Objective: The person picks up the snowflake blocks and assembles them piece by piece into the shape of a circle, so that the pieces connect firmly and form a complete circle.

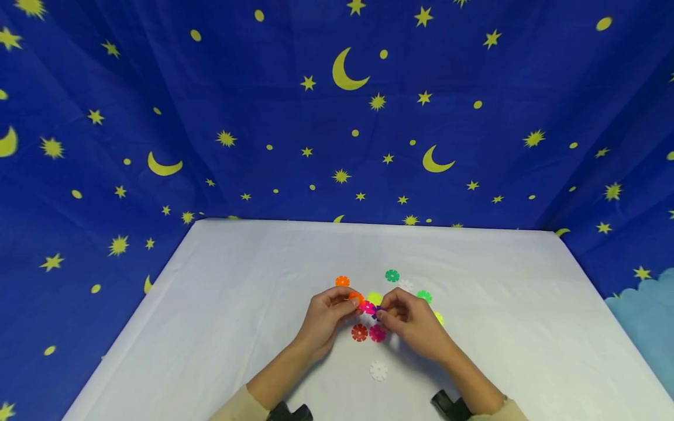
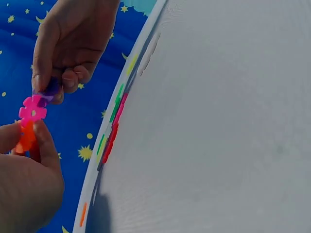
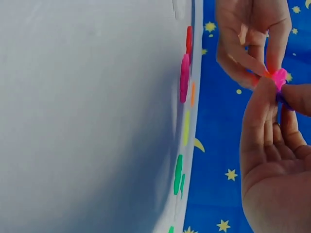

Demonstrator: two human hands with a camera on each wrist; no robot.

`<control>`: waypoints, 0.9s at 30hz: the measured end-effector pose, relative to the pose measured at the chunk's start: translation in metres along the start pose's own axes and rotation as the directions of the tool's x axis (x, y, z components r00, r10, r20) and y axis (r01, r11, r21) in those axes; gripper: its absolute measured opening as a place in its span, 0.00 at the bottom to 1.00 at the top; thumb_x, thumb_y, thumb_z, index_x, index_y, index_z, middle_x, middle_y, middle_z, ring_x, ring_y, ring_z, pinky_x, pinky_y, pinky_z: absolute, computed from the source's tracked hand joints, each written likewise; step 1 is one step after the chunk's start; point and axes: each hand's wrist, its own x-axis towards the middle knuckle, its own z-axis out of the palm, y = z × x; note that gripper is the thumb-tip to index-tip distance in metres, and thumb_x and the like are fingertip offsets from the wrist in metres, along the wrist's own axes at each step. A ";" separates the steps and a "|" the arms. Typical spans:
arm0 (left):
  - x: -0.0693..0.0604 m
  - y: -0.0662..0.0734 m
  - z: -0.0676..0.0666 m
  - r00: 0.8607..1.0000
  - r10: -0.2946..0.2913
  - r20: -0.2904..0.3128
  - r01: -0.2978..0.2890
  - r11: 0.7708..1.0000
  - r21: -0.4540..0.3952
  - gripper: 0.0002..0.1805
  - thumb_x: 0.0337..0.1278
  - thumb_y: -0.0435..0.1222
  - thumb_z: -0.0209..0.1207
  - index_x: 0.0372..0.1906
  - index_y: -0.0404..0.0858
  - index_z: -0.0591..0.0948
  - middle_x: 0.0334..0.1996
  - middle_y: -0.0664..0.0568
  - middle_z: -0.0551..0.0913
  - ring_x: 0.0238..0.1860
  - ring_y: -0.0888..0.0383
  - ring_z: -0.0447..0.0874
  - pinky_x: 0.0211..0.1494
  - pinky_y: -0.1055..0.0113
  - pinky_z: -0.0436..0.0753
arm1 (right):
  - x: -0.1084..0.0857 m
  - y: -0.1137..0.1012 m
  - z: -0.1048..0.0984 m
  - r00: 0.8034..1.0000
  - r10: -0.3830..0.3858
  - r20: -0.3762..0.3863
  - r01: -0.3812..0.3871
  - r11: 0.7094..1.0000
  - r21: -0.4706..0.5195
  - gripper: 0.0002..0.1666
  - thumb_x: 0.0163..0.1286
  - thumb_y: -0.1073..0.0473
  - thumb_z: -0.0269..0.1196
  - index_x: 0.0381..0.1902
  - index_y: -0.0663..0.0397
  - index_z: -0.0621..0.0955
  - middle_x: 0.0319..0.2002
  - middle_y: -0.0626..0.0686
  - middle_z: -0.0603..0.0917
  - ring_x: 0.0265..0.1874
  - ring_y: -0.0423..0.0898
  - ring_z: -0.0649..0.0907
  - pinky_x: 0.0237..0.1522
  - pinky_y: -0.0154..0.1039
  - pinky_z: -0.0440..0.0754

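Observation:
Above the white table, my left hand [image 1: 322, 321] pinches an orange notched disc [image 2: 27, 138] between thumb and fingers. A pink notched disc [image 2: 33, 110] is joined edge to edge with the orange one. My right hand [image 1: 416, 323] pinches a purple notched disc [image 2: 49, 87] against the other side of the pink disc. Whether the purple disc is slotted in or only touching, I cannot tell. In the right wrist view, fingers cover most of the orange and purple discs, while the pink one [image 3: 279, 76] shows between both hands.
Loose notched discs lie around the hands on the white table [image 1: 210, 327]: orange [image 1: 342, 282], green [image 1: 392, 275], yellow [image 1: 374, 299], red [image 1: 360, 332], pink [image 1: 377, 333] and white [image 1: 378, 371] among them. A blue star-and-moon cloth [image 1: 284, 117] hangs behind and beside the table.

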 end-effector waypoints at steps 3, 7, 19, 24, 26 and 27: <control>0.000 -0.002 0.001 0.999 -0.037 0.010 0.038 0.996 -0.078 0.14 0.59 0.29 0.61 0.47 0.26 0.77 0.45 0.39 0.81 0.43 0.51 0.82 0.51 0.56 0.80 | 0.001 -0.001 0.003 1.000 0.003 -0.029 -0.003 1.000 0.016 0.05 0.64 0.68 0.64 0.36 0.60 0.77 0.30 0.61 0.82 0.26 0.51 0.82 0.30 0.35 0.81; 0.001 -0.004 0.002 0.998 -0.069 0.012 0.070 0.987 -0.146 0.14 0.63 0.30 0.57 0.50 0.24 0.75 0.50 0.35 0.79 0.49 0.49 0.81 0.53 0.56 0.79 | 0.003 0.000 0.006 0.999 0.024 -0.033 -0.022 0.997 0.071 0.06 0.63 0.67 0.65 0.36 0.62 0.78 0.31 0.61 0.84 0.29 0.60 0.83 0.29 0.36 0.81; 0.004 0.004 -0.004 0.990 0.009 -0.139 -0.018 0.998 -0.062 0.19 0.64 0.34 0.58 0.53 0.25 0.77 0.36 0.44 0.82 0.34 0.52 0.82 0.34 0.61 0.84 | 0.018 0.046 0.001 0.974 -0.074 0.214 0.143 0.934 -0.328 0.20 0.53 0.50 0.75 0.43 0.47 0.83 0.32 0.44 0.80 0.30 0.41 0.78 0.33 0.34 0.78; 0.004 0.002 -0.005 0.993 0.005 -0.116 -0.004 1.000 0.015 0.22 0.63 0.36 0.59 0.57 0.26 0.77 0.34 0.45 0.83 0.31 0.57 0.79 0.27 0.70 0.80 | 0.017 0.049 -0.001 0.967 -0.016 0.254 0.144 0.856 -0.497 0.17 0.54 0.54 0.74 0.43 0.45 0.84 0.33 0.41 0.75 0.32 0.39 0.74 0.34 0.35 0.74; 0.004 0.002 -0.006 0.994 0.017 -0.109 -0.012 0.999 0.053 0.22 0.62 0.36 0.60 0.57 0.27 0.77 0.34 0.45 0.84 0.31 0.58 0.80 0.27 0.72 0.79 | 0.017 0.049 0.000 0.966 0.002 0.258 0.137 0.845 -0.517 0.16 0.54 0.56 0.74 0.42 0.45 0.84 0.33 0.41 0.74 0.31 0.39 0.73 0.33 0.35 0.73; 0.004 0.001 -0.006 0.994 0.024 -0.110 -0.018 0.998 0.064 0.22 0.62 0.37 0.61 0.56 0.27 0.77 0.34 0.45 0.85 0.31 0.58 0.81 0.27 0.72 0.79 | 0.017 0.049 0.000 0.966 -0.001 0.260 0.140 0.846 -0.515 0.15 0.54 0.56 0.74 0.41 0.45 0.84 0.33 0.42 0.74 0.31 0.39 0.73 0.33 0.35 0.73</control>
